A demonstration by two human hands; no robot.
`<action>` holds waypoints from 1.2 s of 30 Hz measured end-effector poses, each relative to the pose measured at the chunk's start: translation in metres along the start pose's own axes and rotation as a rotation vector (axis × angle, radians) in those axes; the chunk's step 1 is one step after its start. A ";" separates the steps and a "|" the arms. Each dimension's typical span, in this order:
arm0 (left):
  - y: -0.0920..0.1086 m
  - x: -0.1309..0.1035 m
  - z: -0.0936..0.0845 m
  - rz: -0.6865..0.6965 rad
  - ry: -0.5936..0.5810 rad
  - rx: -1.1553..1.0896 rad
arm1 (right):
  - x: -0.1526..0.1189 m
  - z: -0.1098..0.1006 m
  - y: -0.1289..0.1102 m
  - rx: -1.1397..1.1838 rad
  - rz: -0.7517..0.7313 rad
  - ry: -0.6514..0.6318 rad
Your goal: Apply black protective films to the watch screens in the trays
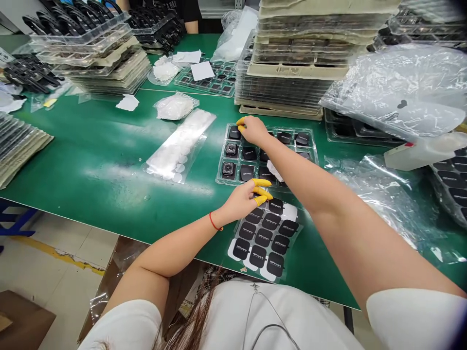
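Note:
My right hand (253,130) reaches to the far left corner of a clear plastic tray (219,176). Its yellow-capped fingers are curled close together at a black square watch face (234,132); whether they pinch anything is hidden. Other square watch faces sit in the tray, some with a black printed film, while two at the left, such as this watch face (228,169), show round undersides. My left hand (246,199), also in yellow finger cots, has its fingers apart over the top edge of a sheet of black printed stickers (263,237). White backing shows at that sheet's edges.
Tall stacks of trays (292,73) stand behind the tray, with another stack (98,63) at far left. A bag of round clear stickers (182,141) lies left. Crumpled plastic (401,87) and a white bottle (423,150) are right. Another person (191,19) is across the table.

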State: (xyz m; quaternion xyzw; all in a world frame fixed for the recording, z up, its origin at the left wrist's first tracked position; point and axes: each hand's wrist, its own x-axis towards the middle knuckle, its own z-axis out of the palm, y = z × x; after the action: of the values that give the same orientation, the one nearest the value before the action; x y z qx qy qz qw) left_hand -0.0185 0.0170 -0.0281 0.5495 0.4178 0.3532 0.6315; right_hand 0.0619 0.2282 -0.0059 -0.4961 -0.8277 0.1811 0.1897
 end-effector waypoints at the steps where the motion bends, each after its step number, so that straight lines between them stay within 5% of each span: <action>1: 0.000 0.000 -0.001 0.000 0.001 0.006 | -0.003 0.001 -0.001 -0.021 -0.037 -0.015; 5: -0.001 -0.002 -0.001 0.003 -0.005 0.036 | -0.024 0.008 -0.013 -0.105 -0.158 -0.097; 13: -0.002 -0.002 -0.002 -0.002 0.013 0.059 | -0.046 0.021 -0.032 -0.167 -0.173 -0.130; 16: -0.001 -0.001 -0.002 -0.023 0.061 -0.007 | -0.062 0.007 -0.041 -0.188 -0.235 -0.142; 21: 0.006 -0.002 -0.003 -0.054 0.102 -0.074 | -0.121 -0.047 -0.050 -0.214 -0.263 0.021; 24: 0.011 -0.004 0.000 -0.010 0.065 -0.132 | -0.172 -0.069 -0.048 -0.142 -0.348 -0.065; 28: 0.009 -0.007 0.010 -0.059 -0.036 -0.085 | -0.224 -0.070 -0.035 -0.011 -0.395 -0.206; 30: 0.005 -0.009 0.015 -0.069 -0.046 -0.030 | -0.237 -0.069 -0.025 0.122 -0.350 -0.233; 36: -0.004 -0.013 0.027 -0.034 -0.115 0.121 | -0.245 -0.056 -0.012 0.446 0.124 -0.158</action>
State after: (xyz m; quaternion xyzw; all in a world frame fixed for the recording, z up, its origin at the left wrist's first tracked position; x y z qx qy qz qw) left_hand 0.0014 -0.0057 -0.0286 0.5990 0.4107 0.2844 0.6258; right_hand 0.1872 0.0114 0.0151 -0.4762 -0.7475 0.4088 0.2176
